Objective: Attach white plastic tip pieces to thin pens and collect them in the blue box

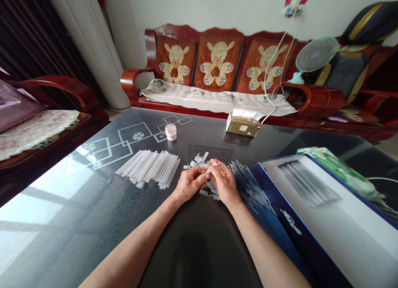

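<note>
Our bare forearms [133, 240] reach in closest to the camera, over a dark glossy table [102, 217], and our two hands meet in front of us. Our left hand [189, 182] has its thumb and fingertips drawn together at one end of a small whitish piece [212, 168]; our right hand [224, 181] pinches the same piece from the other side, fingers curled. The piece sits between the fingertips of both hands, and whether it is one part or two joined is too small for us to tell.

Under and just beyond our hands lies a loose scatter of short translucent pieces [199, 159]. Left of our left hand, we have a row of white tubes [149, 167] laid side by side, and farther beyond that hand stands a small round tub [171, 132]. Just right of our right hand lies a spread of thin dark rods [253, 190], alongside a blue-sided box [351, 238] with a white inside, where more dark rods [307, 184] lie. Past the box from our right hand is a green-and-white package [342, 165]. Well beyond both hands, we see a tissue pack [243, 125] and a red wooden sofa [133, 78] with bear-patterned cushions [217, 62].
</note>
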{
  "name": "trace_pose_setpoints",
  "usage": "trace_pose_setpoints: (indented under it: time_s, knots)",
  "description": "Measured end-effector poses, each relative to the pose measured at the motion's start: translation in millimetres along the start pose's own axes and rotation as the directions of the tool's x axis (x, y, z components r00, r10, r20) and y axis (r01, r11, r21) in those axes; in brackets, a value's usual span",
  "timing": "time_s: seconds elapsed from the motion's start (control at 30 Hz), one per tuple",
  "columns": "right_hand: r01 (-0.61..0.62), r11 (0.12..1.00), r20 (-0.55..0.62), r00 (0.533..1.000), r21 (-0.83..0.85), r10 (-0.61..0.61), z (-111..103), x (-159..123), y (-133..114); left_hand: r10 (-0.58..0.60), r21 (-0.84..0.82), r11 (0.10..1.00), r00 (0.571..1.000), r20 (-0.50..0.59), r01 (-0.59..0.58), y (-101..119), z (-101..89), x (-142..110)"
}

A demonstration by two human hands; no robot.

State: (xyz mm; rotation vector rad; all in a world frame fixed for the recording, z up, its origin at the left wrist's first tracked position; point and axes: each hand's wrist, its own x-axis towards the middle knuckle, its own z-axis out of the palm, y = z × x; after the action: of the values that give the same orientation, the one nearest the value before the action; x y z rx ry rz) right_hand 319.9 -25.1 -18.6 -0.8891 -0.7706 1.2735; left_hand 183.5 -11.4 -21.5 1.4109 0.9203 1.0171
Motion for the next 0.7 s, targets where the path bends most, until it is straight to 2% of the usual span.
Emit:
trace_pose_setpoints:
  time_s: [0.13,0.2,0.27,0.33,0.43,0.53,0.6,0.63,0.7]
  knots:
    - [0.022,1.000,-0.053,0.998,-0.022,-0.023,1,0,3,0.141,0.292,0.952,0.977,-0.158,-0.090,-2,3.4,-3]
    - [0.039,0.999,-0.031,0.999,-0.028,-0.040,0,0,3,0.143,0.316,0.945,0.977,-0.161,-0.087,2,3.2,-4]
    - [0.051,0.998,0.006,0.999,-0.024,-0.051,-1,0,1,0.040,0.173,0.985,0.996,-0.082,-0.025,6,2.2,-3]
    - [0.056,0.998,0.048,0.997,-0.004,-0.056,-1,-1,-2,-0.095,-0.040,0.995,0.994,0.052,0.097,10,0.0,-1]
    - [0.052,0.998,0.101,0.993,0.019,-0.053,1,-3,-7,-0.200,-0.267,0.928,0.952,0.231,0.260,14,-5.1,2]
    - [0.044,0.999,0.154,0.987,0.028,-0.048,3,-5,-9,-0.228,-0.367,0.856,0.904,0.363,0.363,17,-9.6,3]
    - [0.032,0.999,0.169,0.985,0.042,-0.039,4,-5,-10,-0.230,-0.375,0.843,0.889,0.397,0.386,18,-10.1,2]
    - [0.024,0.998,0.160,0.987,0.052,-0.032,4,-5,-9,-0.225,-0.364,0.857,0.900,0.374,0.365,18,-9.4,2]
    - [0.005,0.997,0.123,0.992,0.071,-0.014,4,-3,-7,-0.192,-0.297,0.916,0.946,0.262,0.268,17,-6.1,1]
